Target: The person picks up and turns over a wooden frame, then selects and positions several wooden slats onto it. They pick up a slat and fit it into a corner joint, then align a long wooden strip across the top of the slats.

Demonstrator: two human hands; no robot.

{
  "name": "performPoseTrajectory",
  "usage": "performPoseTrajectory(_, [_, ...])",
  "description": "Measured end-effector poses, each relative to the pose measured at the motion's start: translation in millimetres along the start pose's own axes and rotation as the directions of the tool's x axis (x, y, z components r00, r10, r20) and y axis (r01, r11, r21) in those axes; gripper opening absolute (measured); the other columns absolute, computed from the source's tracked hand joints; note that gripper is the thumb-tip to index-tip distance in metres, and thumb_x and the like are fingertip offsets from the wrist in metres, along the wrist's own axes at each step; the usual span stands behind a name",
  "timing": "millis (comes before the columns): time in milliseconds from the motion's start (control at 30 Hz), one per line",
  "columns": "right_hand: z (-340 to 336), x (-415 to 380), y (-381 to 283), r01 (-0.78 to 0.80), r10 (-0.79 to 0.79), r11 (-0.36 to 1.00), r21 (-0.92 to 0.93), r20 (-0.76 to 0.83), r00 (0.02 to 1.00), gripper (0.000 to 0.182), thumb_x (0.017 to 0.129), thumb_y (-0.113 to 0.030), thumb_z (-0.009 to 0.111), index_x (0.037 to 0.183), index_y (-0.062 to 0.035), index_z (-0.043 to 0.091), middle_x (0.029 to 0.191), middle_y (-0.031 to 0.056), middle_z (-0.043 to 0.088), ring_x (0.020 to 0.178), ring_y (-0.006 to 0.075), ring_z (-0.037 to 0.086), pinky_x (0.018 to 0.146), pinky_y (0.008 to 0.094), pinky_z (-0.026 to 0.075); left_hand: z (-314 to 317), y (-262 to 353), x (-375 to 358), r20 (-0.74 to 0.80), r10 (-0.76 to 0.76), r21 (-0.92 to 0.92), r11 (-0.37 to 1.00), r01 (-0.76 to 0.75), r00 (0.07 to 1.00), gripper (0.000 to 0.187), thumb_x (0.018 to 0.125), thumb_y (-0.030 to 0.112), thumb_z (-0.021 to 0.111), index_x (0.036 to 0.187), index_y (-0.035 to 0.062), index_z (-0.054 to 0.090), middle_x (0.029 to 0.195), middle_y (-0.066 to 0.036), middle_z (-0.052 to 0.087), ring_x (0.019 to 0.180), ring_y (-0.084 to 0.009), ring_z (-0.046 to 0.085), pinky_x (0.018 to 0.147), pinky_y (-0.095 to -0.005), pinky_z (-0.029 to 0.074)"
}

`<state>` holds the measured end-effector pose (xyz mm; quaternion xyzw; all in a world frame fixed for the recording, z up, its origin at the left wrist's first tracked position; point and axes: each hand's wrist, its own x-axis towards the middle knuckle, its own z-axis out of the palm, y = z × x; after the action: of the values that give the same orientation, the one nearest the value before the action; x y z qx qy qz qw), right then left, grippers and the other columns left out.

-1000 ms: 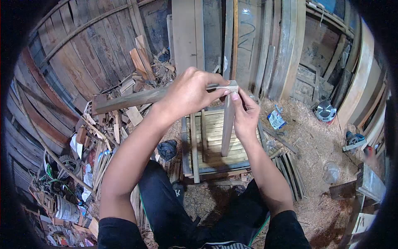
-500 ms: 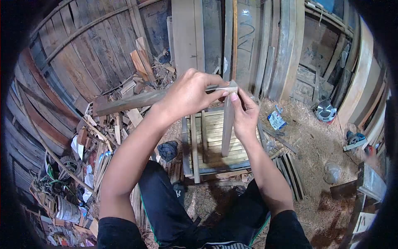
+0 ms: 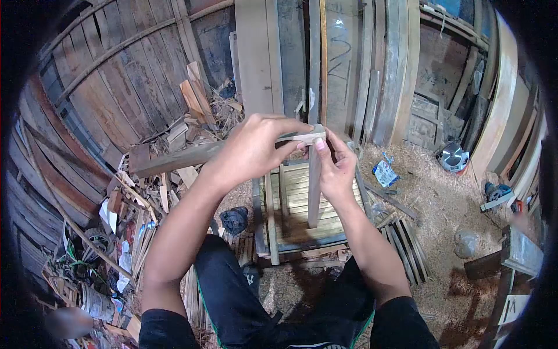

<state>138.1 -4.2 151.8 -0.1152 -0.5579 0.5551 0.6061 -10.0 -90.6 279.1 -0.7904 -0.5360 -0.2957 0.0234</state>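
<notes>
Two long wooden pieces meet at a corner between my hands. My left hand [image 3: 253, 148] is closed round the end of one wooden bar [image 3: 180, 160], which reaches out to the left under my wrist. With thumb and fingers, my right hand [image 3: 337, 168] pinches the top end of the other wooden bar [image 3: 314, 195], which slants down over a slatted wooden frame [image 3: 296, 200]. The pale bar ends touch at the fingertips. Part of the joint is hidden by the fingers.
Wood scraps [image 3: 168, 180] lie heaped at the left. A circular saw [image 3: 453, 157] and a blue power tool [image 3: 497, 192] rest on the sawdust at the right. Tall boards [image 3: 256, 64] lean at the back. A black bag [image 3: 234, 220] is left of the frame.
Both hands and the joined bar ends have shifted slightly down and left in view. A blurred shape has appeared at the lower left.
</notes>
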Motion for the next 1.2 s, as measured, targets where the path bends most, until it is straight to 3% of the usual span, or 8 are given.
performPoseTrajectory(233, [1, 1, 0, -0.006, 0.006, 1.000, -0.010, -0.009, 1.000, 0.038, 0.107, -0.018, 0.065, 0.136, 0.0067, 0.064, 0.108, 0.0066, 0.073, 0.088, 0.0098, 0.065, 0.077, 0.0261, 0.055, 5, 1, -4, -0.035, -0.034, 0.036, 0.999, 0.036, 0.999, 0.035, 0.090, 0.014, 0.079, 0.124, 0.0079, 0.077, 0.109, -0.019, 0.077, 0.100, -0.0353, 0.075, 0.087, -0.0410, 0.060])
performPoseTrajectory(500, [1, 0, -5, -0.007, 0.007, 0.999, -0.040, 0.008, 1.000, 0.036, 0.108, -0.021, 0.065, 0.135, 0.0034, 0.066, 0.103, 0.0033, 0.072, 0.086, 0.0085, 0.064, 0.076, 0.0249, 0.052, 9, 1, -1, -0.048, -0.043, 0.120, 0.992, 0.048, 0.998, 0.033, 0.089, 0.020, 0.081, 0.119, 0.0073, 0.079, 0.106, -0.019, 0.078, 0.091, -0.0350, 0.077, 0.081, -0.0396, 0.061])
performPoseTrajectory(867, [-1, 1, 1, -0.010, 0.007, 0.998, -0.060, -0.064, 0.998, 0.039, 0.106, -0.018, 0.068, 0.137, 0.0057, 0.065, 0.114, 0.0065, 0.074, 0.101, 0.0101, 0.065, 0.089, 0.0269, 0.054, 22, 1, -3, -0.156, -0.080, 0.108, 0.989, 0.098, 0.985, 0.035, 0.084, 0.023, 0.086, 0.114, 0.0074, 0.081, 0.104, -0.018, 0.078, 0.086, -0.0363, 0.076, 0.078, -0.0401, 0.061])
performPoseTrajectory(933, [-1, 1, 2, -0.006, 0.001, 0.998, -0.065, -0.083, 0.997, 0.040, 0.106, -0.017, 0.068, 0.137, 0.0065, 0.065, 0.115, 0.0069, 0.074, 0.101, 0.0102, 0.065, 0.090, 0.0270, 0.054, 24, -3, -3, -0.202, -0.008, 0.115, 0.993, 0.032, 0.979, 0.035, 0.083, 0.023, 0.086, 0.114, 0.0073, 0.081, 0.103, -0.018, 0.078, 0.084, -0.0363, 0.075, 0.077, -0.0405, 0.061])
performPoseTrajectory(1200, [-4, 1, 0, -0.009, 0.007, 0.998, -0.067, -0.040, 0.999, 0.042, 0.105, -0.019, 0.069, 0.137, 0.0074, 0.064, 0.115, 0.0072, 0.074, 0.101, 0.0102, 0.065, 0.090, 0.0276, 0.054, 22, 1, -2, -0.163, -0.039, 0.151, 0.986, 0.064, 0.986, 0.034, 0.084, 0.023, 0.086, 0.114, 0.0078, 0.081, 0.100, -0.018, 0.078, 0.082, -0.0351, 0.076, 0.075, -0.0407, 0.061])
